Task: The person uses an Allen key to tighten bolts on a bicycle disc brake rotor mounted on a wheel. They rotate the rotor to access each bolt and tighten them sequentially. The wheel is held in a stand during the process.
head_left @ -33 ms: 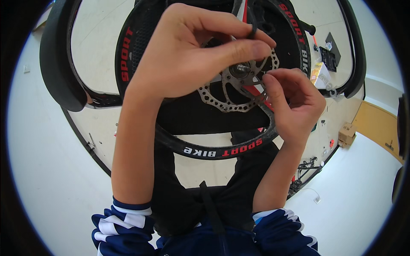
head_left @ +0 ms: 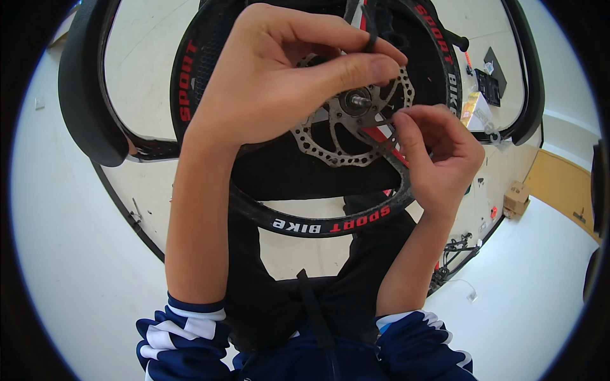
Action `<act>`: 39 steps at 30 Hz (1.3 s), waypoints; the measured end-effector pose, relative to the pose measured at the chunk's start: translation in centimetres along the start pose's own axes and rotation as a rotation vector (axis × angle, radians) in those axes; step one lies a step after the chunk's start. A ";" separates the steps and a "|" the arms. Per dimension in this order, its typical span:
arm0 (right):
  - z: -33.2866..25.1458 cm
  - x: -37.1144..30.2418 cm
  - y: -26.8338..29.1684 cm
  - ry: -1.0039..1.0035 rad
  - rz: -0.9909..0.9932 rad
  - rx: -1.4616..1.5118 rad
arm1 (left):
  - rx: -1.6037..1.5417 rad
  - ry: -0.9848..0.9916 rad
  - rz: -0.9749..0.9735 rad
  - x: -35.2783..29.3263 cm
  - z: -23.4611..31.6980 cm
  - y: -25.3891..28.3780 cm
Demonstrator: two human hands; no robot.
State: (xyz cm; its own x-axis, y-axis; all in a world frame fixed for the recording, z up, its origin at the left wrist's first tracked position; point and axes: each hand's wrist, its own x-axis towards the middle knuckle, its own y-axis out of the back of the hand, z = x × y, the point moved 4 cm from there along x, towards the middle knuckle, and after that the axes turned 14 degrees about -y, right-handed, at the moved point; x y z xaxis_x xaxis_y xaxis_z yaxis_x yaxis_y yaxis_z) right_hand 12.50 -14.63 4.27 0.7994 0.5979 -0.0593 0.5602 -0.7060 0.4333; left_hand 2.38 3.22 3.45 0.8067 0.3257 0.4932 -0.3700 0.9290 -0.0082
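Observation:
A perforated metal brake disc (head_left: 337, 155) lies face up on a bicycle wheel (head_left: 356, 223) with a black rim with red and white lettering. The threaded axle end (head_left: 360, 101) stands out from the hub. Above the disc, my left hand (head_left: 298, 76) has thumb and index finger pinched together. A thin dark piece (head_left: 371, 35) crosses its index finger; its kind is unclear. My right hand (head_left: 438, 143) pinches at the disc's right side, its other fingers curled. Whatever its fingertips hold is too small to name. Near those fingertips shows a tiny pale screw-like bit (head_left: 391, 107).
The wheel rests on a black padded seat between armrests, the left one (head_left: 95, 82) and the right one (head_left: 530, 82). An open black tool case (head_left: 488, 86) is on the floor to the right. Farther right are a cardboard box (head_left: 516, 198) and dark bike parts (head_left: 454, 257).
My left hand has shifted slightly left, and a little more of the hub shows. My right hand stays almost in place, still pinched.

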 end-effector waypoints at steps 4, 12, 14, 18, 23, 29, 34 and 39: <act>1.7 -1.9 1.6 -0.143 -0.035 -0.093 | 0.032 -0.020 -0.015 -0.2 -1.0 0.4; 5.9 -9.3 -6.3 -0.268 0.026 -0.121 | 0.008 -0.061 0.033 -0.1 -0.8 0.6; 6.4 -8.8 -7.1 -0.218 0.087 -0.270 | -0.032 -0.047 0.052 -0.1 -0.8 -0.2; 6.4 -7.9 -7.3 -0.168 0.155 -0.239 | -0.021 -0.034 0.061 -0.2 -0.4 -0.1; 5.0 -7.4 -0.6 -0.256 0.088 -0.219 | -0.030 -0.009 0.086 -0.3 0.4 1.0; 7.3 1.8 3.9 -0.180 0.256 -0.601 | 0.016 -0.058 0.105 0.1 -0.2 1.0; 6.1 2.3 3.9 -0.249 0.276 -0.399 | 0.000 -0.033 0.133 0.4 0.0 0.4; -1.0 2.6 2.2 -0.063 0.189 -0.062 | 0.031 -0.077 0.063 0.2 -0.4 0.3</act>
State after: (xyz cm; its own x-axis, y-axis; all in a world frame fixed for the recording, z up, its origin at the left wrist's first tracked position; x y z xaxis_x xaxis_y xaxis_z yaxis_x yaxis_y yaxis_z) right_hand 15.58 -14.24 5.92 0.9019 0.4310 -0.0272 0.3864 -0.7774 0.4963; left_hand 2.59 3.59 3.19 0.7441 0.3673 0.5580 -0.4334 0.9011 -0.0150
